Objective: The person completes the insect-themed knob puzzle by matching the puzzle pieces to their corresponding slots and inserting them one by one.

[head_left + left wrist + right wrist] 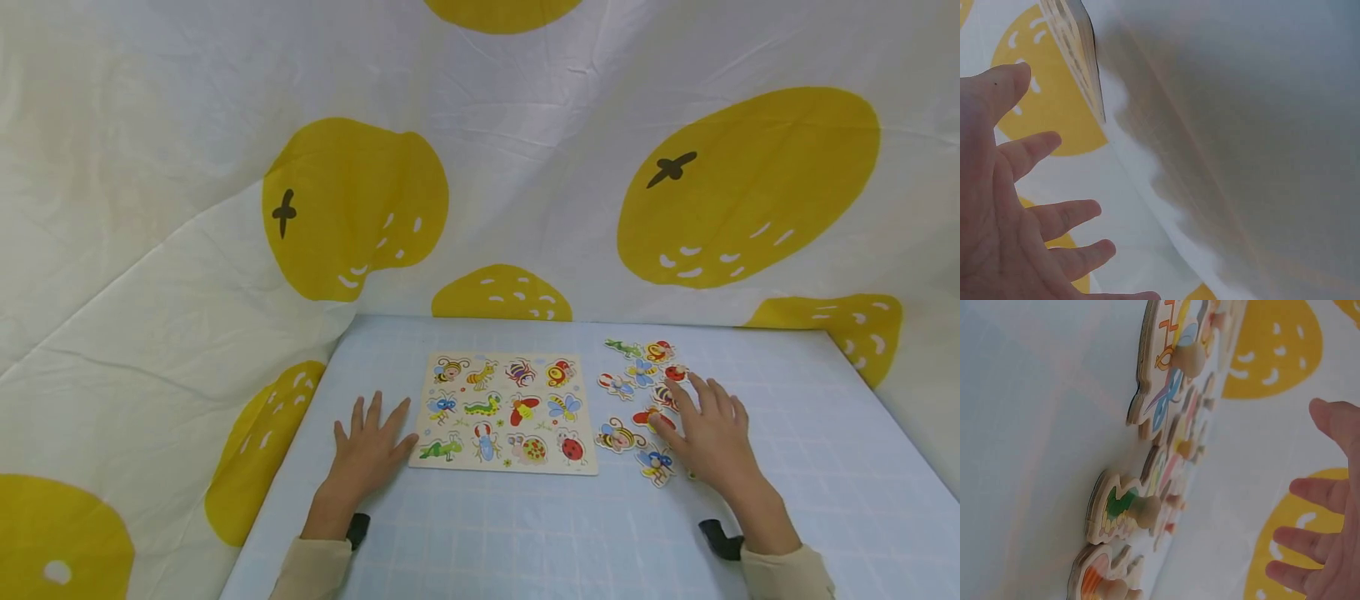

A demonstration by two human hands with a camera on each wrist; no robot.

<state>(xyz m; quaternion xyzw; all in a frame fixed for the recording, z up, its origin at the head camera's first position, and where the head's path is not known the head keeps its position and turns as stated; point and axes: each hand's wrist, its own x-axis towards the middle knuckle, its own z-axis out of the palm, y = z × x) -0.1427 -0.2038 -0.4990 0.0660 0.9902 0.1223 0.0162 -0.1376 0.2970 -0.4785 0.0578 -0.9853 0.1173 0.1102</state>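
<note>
A wooden peg-puzzle board (510,470) with printed insects lies flat on the table. Just beyond its left edge is my left hand (367,454), palm down, fingers spread, holding nothing. To the right of the board lies a loose cluster of insect puzzle pieces, among them a bee piece (619,436), a green grasshopper piece (624,348) and a stag beetle piece (617,385). My right hand (712,442) hovers over the cluster's right side, its thumb overlapping a red-winged piece (651,418) in the head view. Seen from the right wrist, its fingers are apart from the knobbed pieces (1121,506).
A light blue checked cloth (517,542) covers the table. White fabric with yellow fruit prints (525,200) hangs behind and along the left side. Black wrist straps (722,542) show at both sleeves. Small wooden knobs (1188,359) stick up from the loose pieces.
</note>
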